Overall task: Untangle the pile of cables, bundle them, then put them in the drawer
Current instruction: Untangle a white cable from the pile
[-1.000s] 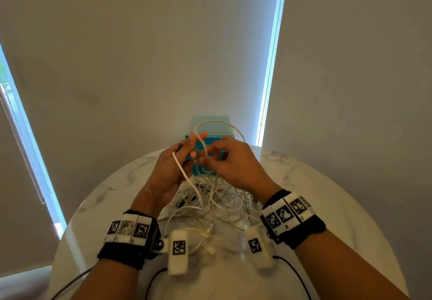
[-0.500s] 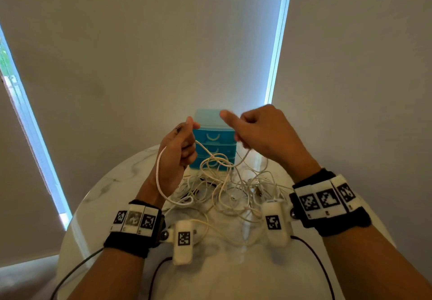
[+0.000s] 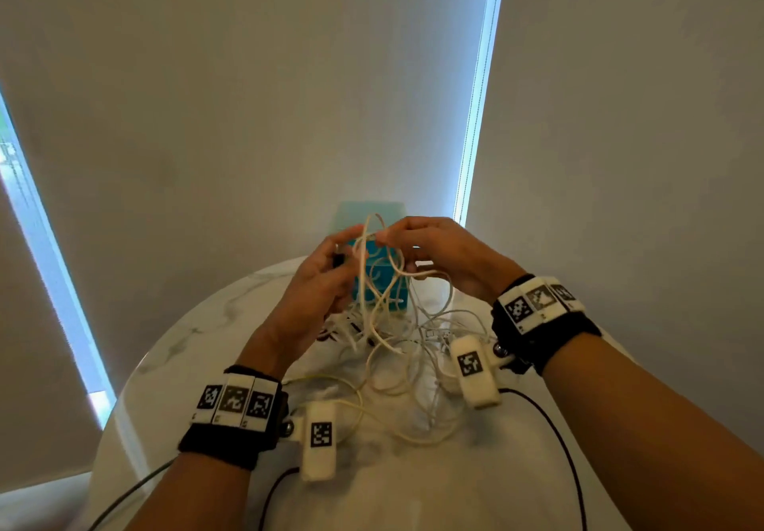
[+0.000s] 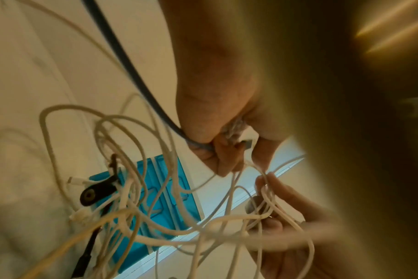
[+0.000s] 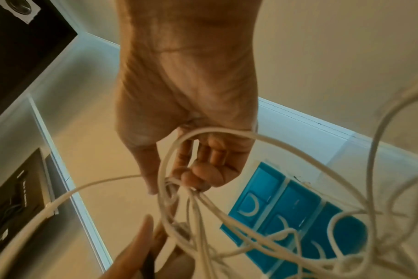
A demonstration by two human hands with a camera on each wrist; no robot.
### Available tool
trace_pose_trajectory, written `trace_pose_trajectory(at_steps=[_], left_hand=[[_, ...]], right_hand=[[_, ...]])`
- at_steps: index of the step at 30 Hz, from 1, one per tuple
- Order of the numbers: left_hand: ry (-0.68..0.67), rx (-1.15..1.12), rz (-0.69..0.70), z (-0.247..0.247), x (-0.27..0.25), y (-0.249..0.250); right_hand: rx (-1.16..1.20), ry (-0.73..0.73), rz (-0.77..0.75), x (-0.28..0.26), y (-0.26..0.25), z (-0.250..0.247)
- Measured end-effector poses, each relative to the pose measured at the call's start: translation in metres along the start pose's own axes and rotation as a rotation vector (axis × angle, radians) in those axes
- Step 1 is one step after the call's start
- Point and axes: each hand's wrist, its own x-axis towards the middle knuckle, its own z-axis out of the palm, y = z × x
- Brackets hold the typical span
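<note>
Your left hand and right hand are raised together above the surface, at about 12 o'clock from the pile. Both pinch strands of the white cables: the right hand's curled fingers close on several loops, and the left hand's fingers curl round a few strands, with a dark plug end showing at its fingertips in the head view. The lifted loops hang down from your hands to the rest of the tangle, which lies on the surface between your wrists.

The blue drawer unit stands just behind the pile, at 12 o'clock, partly hidden by your hands; its drawers with curved handles look closed in the right wrist view.

A black strap with a round hole sits among the cables in the left wrist view. Your wristbands carry square black-and-white code markers; no readable words or brand names show on anything.
</note>
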Motion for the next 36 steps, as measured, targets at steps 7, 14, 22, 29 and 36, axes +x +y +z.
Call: trace_pose_trajectory(at_steps=[7, 14, 22, 29, 36], left_hand=[[-0.006, 0.336, -0.142, 0.014, -0.013, 0.011], [0.042, 0.461, -0.098, 0.012, -0.007, -0.002], [0.081, 0.231, -0.015, 0.015, -0.005, 0.009], [0.237, 0.228, 0.031, 0.025, -0.004, 0.013], [0.084, 0.373, 0.037, 0.032, -0.009, 0.005]], right_hand=[[0.501, 0.305, -0.098, -0.004, -0.012, -0.014], [0.527, 0.490, -0.341, -0.020, -0.005, -0.009], [0.175, 0.303, -0.216, -0.019, 0.014, 0.001], [0.346, 0.359, -0.530, -0.018, -0.005, 0.002], [0.187, 0.209, -0.499, -0.023, -0.013, 0.017]])
